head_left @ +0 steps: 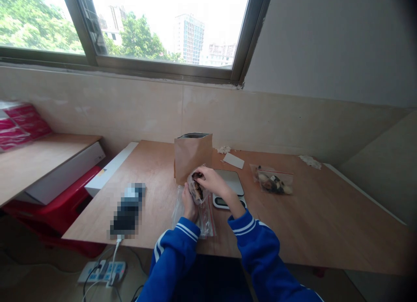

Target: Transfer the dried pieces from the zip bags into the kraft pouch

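Observation:
My left hand (190, 203) grips a clear plastic bag (199, 195) from its left side, holding it upright with the mouth open. Dark brown dried pieces (197, 179) show inside it. At the bag's mouth, the fingers of my right hand (211, 180) are bent together and reach in among the pieces; whether they pinch one is hidden. Just behind stands an open brown paper pouch (193, 154). Beneath my hands lie flat, clear zip bags (207, 219) with red seal lines. A white kitchen scale (232, 182) sits partly under my right forearm.
A filled zip bag (274, 182) lies to the right. Behind the scale are a white card (233, 160) and a pale crumpled heap (223, 150). A blurred, phone-like object (127, 210) with a cable lies at left. A power strip (102, 271) is on the floor.

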The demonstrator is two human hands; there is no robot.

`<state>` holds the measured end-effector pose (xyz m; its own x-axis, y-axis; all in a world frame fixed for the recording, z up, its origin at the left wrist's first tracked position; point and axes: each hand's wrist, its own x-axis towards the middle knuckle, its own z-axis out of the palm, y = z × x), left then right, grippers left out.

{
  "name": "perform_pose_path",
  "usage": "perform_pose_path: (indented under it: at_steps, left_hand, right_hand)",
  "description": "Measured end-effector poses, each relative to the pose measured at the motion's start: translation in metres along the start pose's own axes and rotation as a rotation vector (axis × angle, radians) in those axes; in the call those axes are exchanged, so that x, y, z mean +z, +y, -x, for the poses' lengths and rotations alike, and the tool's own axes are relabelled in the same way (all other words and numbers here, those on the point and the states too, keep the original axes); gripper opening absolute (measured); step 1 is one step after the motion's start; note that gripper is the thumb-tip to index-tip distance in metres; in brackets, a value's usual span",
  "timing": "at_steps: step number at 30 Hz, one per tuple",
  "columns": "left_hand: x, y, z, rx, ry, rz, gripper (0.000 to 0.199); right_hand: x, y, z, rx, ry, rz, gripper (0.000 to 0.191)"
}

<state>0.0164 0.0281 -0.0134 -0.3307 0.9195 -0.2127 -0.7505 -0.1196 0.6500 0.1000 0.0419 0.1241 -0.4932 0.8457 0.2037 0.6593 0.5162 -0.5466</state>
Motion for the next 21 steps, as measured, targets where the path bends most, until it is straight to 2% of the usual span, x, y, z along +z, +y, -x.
perform_pose_path:
  at_steps: [3, 8, 12, 16, 21]
  left_hand:
    - [-0.001, -0.001, -0.001, -0.015, 0.011, 0.005, 0.034]
    - [-0.001, 0.001, -0.001, -0.033, 0.022, 0.002, 0.035]
    - [0.002, 0.007, 0.005, -0.058, 0.048, -0.059, 0.035]
    - [0.003, 0.012, 0.009, -0.086, 0.052, -0.116, 0.034]
    - [0.001, 0.011, 0.007, -0.068, 0.038, -0.103, 0.034]
  right_hand:
    - [-0.005, -0.002, 0.000, -0.020, 0.046, -0.011, 0.016]
    - [-0.014, -0.002, 0.001, 0.006, 0.074, -0.156, 0.017]
    - [-0.024, 0.003, -0.002, 0.026, 0.167, -0.243, 0.014]
    - [-0.037, 0.009, -0.019, 0.022, 0.367, -0.302, 0.015]
    - [-0.053, 0.009, -0.067, -0.021, 0.638, -0.212, 0.017]
